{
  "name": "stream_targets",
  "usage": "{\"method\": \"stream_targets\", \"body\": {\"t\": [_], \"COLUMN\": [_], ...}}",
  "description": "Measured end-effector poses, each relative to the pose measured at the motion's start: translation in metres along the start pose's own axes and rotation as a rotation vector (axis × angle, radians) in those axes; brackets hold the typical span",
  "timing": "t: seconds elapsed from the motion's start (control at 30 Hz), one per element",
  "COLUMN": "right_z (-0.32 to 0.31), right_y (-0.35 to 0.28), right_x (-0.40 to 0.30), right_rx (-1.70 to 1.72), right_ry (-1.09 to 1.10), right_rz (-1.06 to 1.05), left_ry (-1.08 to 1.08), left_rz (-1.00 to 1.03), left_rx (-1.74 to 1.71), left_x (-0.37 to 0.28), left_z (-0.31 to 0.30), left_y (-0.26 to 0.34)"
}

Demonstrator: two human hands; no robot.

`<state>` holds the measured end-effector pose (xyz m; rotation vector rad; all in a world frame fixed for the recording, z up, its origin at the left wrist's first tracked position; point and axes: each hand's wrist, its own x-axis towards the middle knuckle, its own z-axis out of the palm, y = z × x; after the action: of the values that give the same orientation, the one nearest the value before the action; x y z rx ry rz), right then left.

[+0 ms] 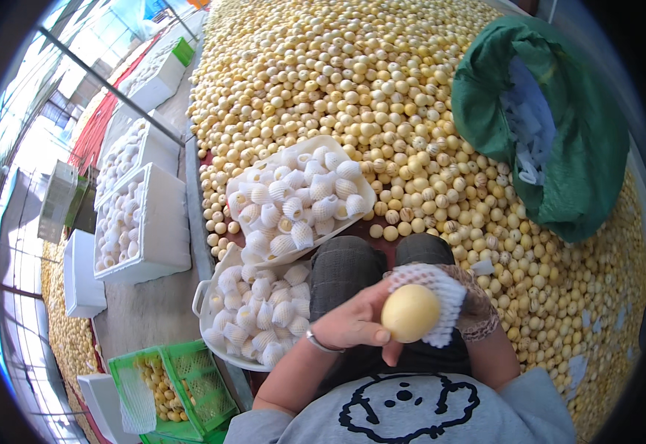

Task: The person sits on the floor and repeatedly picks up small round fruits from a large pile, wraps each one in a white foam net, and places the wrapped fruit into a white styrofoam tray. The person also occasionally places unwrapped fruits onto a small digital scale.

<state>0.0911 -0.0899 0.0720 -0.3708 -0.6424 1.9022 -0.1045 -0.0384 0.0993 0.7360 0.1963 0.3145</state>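
My left hand point(356, 317), with a silver bracelet at the wrist, holds a smooth, pale yellow pepino melon point(411, 313) over my lap. A white foam net sleeve point(449, 304) sits just behind the fruit, spread over the fingers of my right hand point(475, 305). That hand wears a brown patterned glove with a lacy cuff, and the net covers most of its fingers. Left of my knees, a white basin point(196, 299) holds many net-wrapped fruits. Beyond it, a second white tub point(368, 191) of wrapped fruits rests tilted on the loose melons.
Loose pepino melons point(334, 72) cover the floor ahead and to the right. A green sack point(589, 139) of white foam nets stands at the right. White foam boxes point(165, 227) of wrapped fruit line the walkway point(151, 311) at left, near a green crate point(203, 383). A metal pole point(112, 86) crosses upper left.
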Motion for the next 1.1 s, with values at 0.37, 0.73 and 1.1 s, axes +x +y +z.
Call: {"method": "stream_targets", "body": {"t": [0.37, 0.73, 1.1], "right_z": [-0.016, -0.277, -0.296], "right_y": [0.018, 0.026, 0.006], "right_x": [0.070, -0.108, -0.115], "right_rx": [-1.612, -2.058, -1.871], "right_ry": [0.299, 1.054, 1.154], "right_rz": [-0.604, 0.660, 0.932], "left_ry": [0.775, 1.376, 1.283], "left_rz": [0.539, 0.040, -0.391], "left_rx": [1.230, 1.562, 1.816], "left_x": [0.052, -0.007, 0.018], "left_z": [-0.101, -0.374, -0.351], "left_y": [0.048, 0.075, 0.088]}}
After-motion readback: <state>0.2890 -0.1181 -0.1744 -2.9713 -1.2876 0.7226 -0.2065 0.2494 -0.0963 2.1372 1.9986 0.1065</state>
